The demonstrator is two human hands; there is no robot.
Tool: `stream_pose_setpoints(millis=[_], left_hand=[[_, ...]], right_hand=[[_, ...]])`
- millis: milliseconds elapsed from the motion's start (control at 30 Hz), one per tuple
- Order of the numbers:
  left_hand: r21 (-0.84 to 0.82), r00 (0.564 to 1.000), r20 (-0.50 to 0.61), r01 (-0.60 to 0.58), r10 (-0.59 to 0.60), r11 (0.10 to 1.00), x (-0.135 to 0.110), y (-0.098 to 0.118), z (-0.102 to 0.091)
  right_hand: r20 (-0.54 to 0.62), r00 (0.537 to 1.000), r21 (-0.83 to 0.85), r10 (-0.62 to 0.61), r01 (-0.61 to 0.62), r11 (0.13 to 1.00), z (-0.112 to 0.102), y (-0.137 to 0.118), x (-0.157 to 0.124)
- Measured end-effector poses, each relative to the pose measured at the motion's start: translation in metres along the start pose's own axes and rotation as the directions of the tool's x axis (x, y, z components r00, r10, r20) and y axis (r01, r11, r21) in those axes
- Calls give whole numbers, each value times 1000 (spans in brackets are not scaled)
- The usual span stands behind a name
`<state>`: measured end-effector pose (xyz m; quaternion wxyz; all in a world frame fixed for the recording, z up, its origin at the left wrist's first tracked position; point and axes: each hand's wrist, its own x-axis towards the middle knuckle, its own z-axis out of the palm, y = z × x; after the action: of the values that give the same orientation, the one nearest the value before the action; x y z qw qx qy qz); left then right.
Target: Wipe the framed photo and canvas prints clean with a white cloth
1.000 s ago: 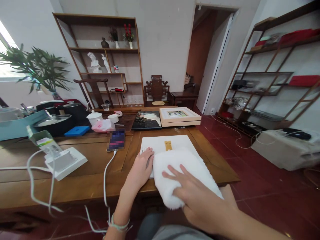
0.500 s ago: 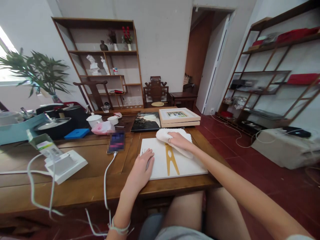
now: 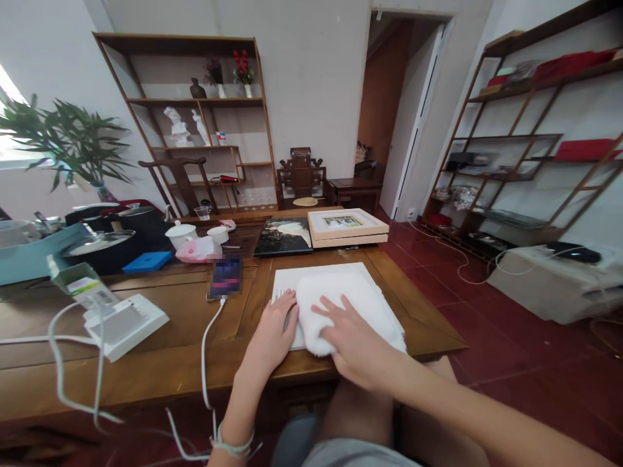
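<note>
Cloth [image 3: 372, 298], white and fluffy, lies spread on a white board [image 3: 287, 279] near the front edge of the wooden table [image 3: 438, 324], covering most of the board's face. Right hand [image 3: 357, 347] lies palm down on the cloth, fingers spread wide and touching its pile. Left hand [image 3: 278, 324] rests flat on the board's left edge, fingers extended and close together, just beside the cloth. Printed text beside the left fingertips is too small to read. Behind the board, a dark picture [image 3: 283, 237] sits next to a light-framed picture [image 3: 348, 224]. To the left, a phone [image 3: 226, 277], its screen pixelated, is connected to a white cable [image 3: 204, 350].
</note>
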<state>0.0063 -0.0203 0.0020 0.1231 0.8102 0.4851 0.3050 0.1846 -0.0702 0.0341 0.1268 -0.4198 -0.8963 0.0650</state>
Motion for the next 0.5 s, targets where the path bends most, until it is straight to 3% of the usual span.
stream_pose_setpoints(millis=[100,200,333,500], left_hand=[[-4,1000,1,8,-8,1000,0,-1,0],[-9,1000,-6,11,-11,1000,-1,0,1],[-10,1000,-3,10,-10,1000,-1,0,1],[4,999,-1,35,-35,999,-1,-1,0]], right_hand=[[69,997,53,-24,20,998,-11,-18,-24],[107,994,91,-27,18,996,-22,-16,-26],[95,994,94,47,-56,994,-24,19,-1],[-5,976,64,217,-216,974,-14,69,42]])
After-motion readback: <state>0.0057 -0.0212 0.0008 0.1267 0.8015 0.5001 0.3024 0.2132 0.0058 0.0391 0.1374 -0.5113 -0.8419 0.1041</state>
